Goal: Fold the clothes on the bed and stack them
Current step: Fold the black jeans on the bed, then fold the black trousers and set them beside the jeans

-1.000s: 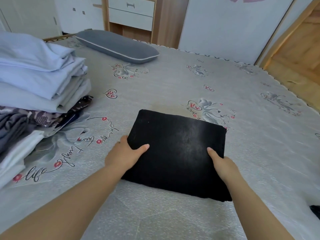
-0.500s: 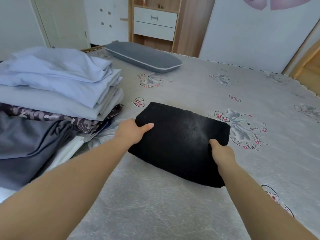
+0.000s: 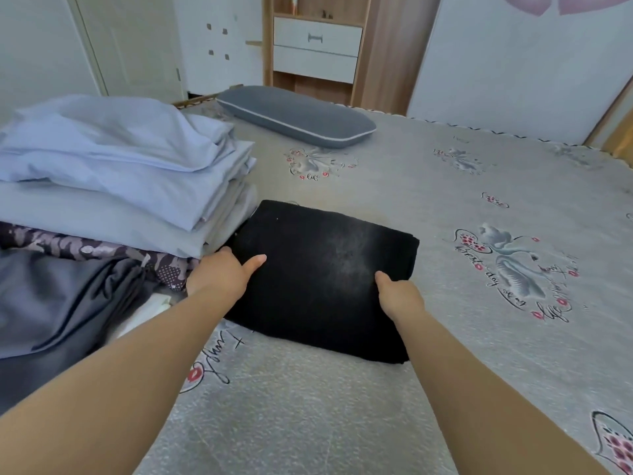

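Black folded knit garment (image 3: 322, 279) is gripped at both sides. The left hand (image 3: 219, 274) pinches its nine o'clock edge, thumb on top; the right hand (image 3: 399, 296) grips its four o'clock edge likewise.

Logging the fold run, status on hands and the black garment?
Left hand and right hand both grip the folded black garment, thumbs on top. Garment beside the stack, not on it. Nothing in the way.
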